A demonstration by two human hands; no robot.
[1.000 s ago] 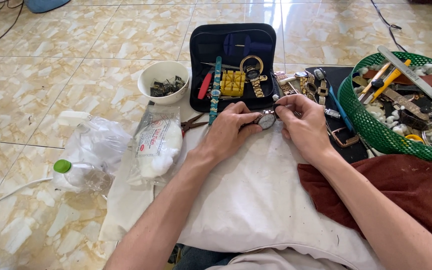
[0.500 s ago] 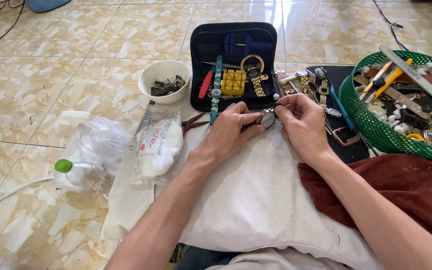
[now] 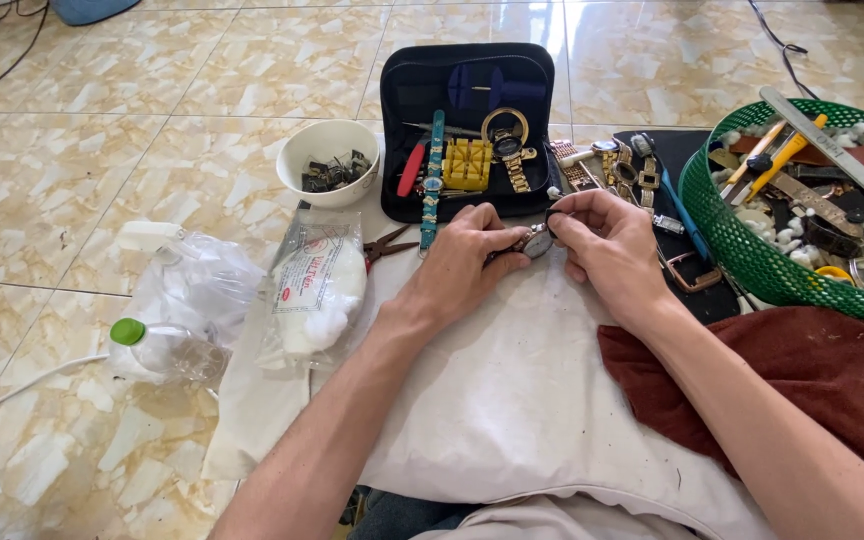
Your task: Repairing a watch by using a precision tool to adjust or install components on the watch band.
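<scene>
My left hand (image 3: 464, 262) and my right hand (image 3: 607, 245) meet over a white cloth (image 3: 512, 400) on my lap and the floor. Between their fingertips they pinch a small silver watch case (image 3: 536, 241). The left thumb and fingers close on its left side, the right fingers curl over its right side. Most of the watch case is hidden by the fingers. Just beyond the hands lies an open black tool pouch (image 3: 467, 125) with a yellow holder block, a teal strap and a round loupe on it.
A white bowl (image 3: 329, 160) of small dark parts stands left of the pouch. A cotton bag (image 3: 317, 290), pliers (image 3: 389, 245) and a green-capped bottle (image 3: 167, 345) lie at left. A green basket (image 3: 742, 235) of tools and a dark red cloth (image 3: 812, 385) are at right.
Both hands stay together on the watch case, with only slight finger shifts. The view has barely moved.
</scene>
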